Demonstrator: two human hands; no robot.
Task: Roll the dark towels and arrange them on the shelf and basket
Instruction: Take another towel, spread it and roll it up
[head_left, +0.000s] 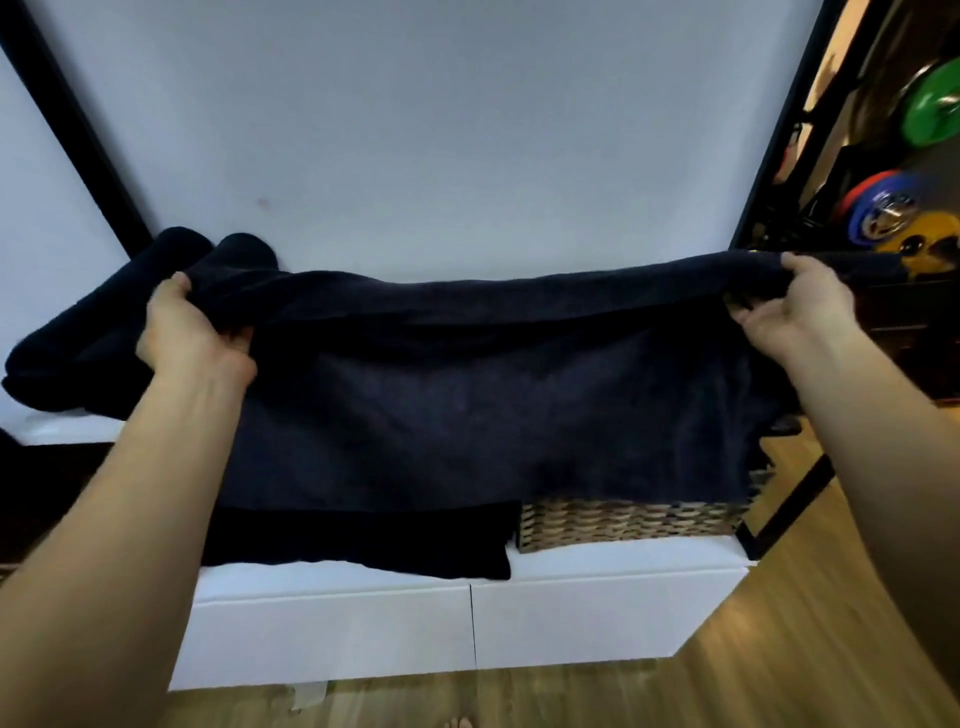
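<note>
A dark navy towel (483, 395) hangs spread out in the air in front of me. My left hand (189, 332) grips its upper left corner and my right hand (795, 304) grips its upper right corner, pulling the top edge taut. Its lower edge drapes onto the white shelf top (623, 558) and covers most of a woven basket (623, 522). Two rolled dark towels (104, 322) lie side by side on the shelf at the far left, behind my left hand. A flat folded dark towel (363, 540) lies on the shelf below the hanging one.
The white cabinet (571, 618) stands on a wooden floor against a pale wall. A black frame post (779, 130) rises at the right; beyond it sit coloured weight plates (883, 208). My toes (460, 722) show at the bottom edge.
</note>
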